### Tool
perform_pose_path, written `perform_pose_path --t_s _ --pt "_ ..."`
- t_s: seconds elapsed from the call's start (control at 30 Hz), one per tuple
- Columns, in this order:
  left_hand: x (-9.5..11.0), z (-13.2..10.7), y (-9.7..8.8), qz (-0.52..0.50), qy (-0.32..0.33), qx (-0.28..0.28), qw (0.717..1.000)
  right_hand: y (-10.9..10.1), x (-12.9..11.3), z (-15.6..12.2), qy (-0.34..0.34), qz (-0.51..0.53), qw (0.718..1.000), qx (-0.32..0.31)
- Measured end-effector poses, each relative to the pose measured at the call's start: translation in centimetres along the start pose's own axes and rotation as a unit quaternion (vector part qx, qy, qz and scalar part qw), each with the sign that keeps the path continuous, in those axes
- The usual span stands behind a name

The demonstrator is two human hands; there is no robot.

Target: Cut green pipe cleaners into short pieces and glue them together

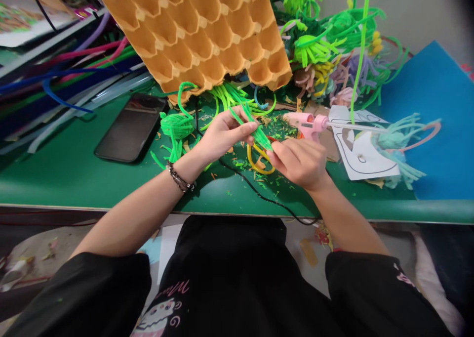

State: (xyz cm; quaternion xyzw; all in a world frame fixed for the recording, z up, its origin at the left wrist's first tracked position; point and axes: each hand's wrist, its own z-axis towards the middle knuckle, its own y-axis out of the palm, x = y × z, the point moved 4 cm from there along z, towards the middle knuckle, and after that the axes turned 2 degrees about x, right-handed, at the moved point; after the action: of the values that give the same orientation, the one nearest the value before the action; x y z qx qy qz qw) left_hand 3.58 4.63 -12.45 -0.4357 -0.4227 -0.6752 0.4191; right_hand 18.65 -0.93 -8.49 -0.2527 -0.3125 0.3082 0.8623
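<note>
My left hand (222,134) pinches the upper end of a green pipe cleaner (255,132), fingers closed on it. Closed round its lower end is my right hand (299,161). The piece slants between both hands above the green table (66,174). Yellow-handled scissors (259,161) lie on the table just under my hands, partly hidden. A pink glue gun (307,124) rests right behind my right hand, its black cord (259,193) running toward the table's front edge.
A black phone (129,129) lies at left. An orange egg tray (207,30) leans at the back. Coiled green pipe cleaners (177,127), loose sticks (66,75) at far left, finished fuzzy flowers (326,45), a white paper cutout (361,149) and blue sheet (437,114) at right.
</note>
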Motion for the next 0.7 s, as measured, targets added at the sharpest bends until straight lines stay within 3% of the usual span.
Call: perform_pose_path --t_s 0.13,0.33,0.53,0.7 --pt "-0.1 0.0 0.1 0.004 -0.003 -0.01 1.0 0.0 -0.1 -0.1 -0.007 0.001 1.0 -0.01" --pt "-0.4 0.0 0.1 -0.009 -0.021 -0.013 1.0 -0.5 -0.4 0.2 -0.05 -0.013 0.998 0.023" --pt "-0.2 -0.2 0.4 -0.004 -0.051 -0.021 0.998 -0.6 -0.6 0.2 -0.074 0.025 0.997 0.001" --pt "-0.1 -0.4 0.8 -0.016 -0.071 -0.049 0.996 -1.1 -0.9 0.3 -0.095 0.035 0.994 0.041"
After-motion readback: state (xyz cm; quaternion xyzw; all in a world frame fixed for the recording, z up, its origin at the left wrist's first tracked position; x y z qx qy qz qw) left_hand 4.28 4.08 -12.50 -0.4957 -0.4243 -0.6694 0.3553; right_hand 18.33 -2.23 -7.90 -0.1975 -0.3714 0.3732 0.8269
